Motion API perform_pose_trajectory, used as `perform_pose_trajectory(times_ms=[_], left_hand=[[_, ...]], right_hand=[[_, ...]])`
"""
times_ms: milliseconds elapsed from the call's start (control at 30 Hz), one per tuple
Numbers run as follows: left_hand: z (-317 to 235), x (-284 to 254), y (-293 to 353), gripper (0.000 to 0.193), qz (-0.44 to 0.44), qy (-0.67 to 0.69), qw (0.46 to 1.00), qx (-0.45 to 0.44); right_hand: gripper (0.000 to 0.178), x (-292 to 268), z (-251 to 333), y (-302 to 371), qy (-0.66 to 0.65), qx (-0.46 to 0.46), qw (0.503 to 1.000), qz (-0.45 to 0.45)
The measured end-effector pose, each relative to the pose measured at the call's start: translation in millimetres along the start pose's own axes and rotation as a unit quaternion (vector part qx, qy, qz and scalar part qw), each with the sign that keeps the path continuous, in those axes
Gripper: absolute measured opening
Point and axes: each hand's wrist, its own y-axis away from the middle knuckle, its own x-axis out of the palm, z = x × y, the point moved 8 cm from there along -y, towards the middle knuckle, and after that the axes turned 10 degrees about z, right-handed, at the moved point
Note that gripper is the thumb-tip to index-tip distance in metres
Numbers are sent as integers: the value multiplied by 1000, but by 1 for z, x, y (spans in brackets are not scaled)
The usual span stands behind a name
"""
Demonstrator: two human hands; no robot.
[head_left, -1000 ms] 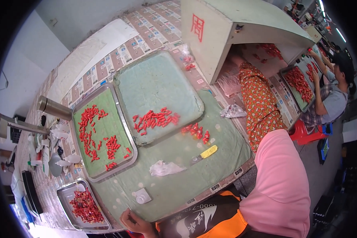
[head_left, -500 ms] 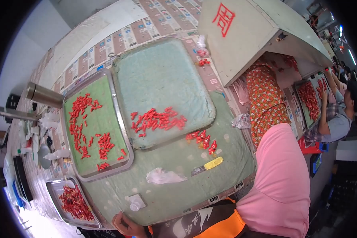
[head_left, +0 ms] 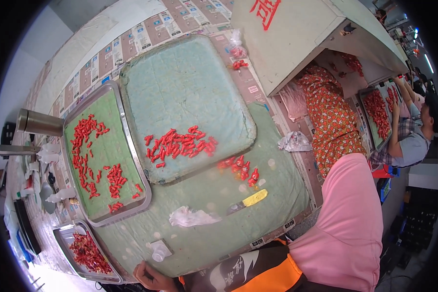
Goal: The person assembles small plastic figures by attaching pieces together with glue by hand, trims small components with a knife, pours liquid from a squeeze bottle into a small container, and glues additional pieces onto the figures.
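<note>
My left hand rests at the near table edge with its fingers curled; whatever they hold, if anything, is hidden. Close by it stands a small clear plastic cup. My right arm, in a pink sleeve with a flowered sleeve cover, reaches into a pale box, whose wall hides my right hand. Small red pieces lie in a heap on a cloth-covered blue-green tray. More red pieces with yellow parts sit on the green cloth, near a yellow-handled blade.
At left, a metal tray holds more red pieces; a smaller metal tray has red scraps. A steel flask lies behind. Crumpled white plastic is on the cloth. A co-worker works at another tray on the right.
The whole view has shifted, so the trays and cloth appear a little farther left. My left hand stays at the table edge, and my right arm is still inside the box.
</note>
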Motion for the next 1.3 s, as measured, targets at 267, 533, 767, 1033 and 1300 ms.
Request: perform_pose_trajectory(times_ms=[267,533,767,1033,1300], left_hand=[[-18,-2,-7,10,-4,-17,1000,16],[-28,-4,-10,10,-10,-26,999,24],[-28,-4,-9,11,3,-21,999,45],[-36,0,-19,15,-2,-17,997,72],[-32,1,-17,15,3,-7,997,76]], right_hand=[[34,10,13,-5,-104,49,993,25],[28,6,54,-11,-202,84,975,46],[24,-10,51,5,-271,137,951,61],[20,-29,5,57,-316,225,917,89],[10,-54,119,244,-584,113,736,323]])
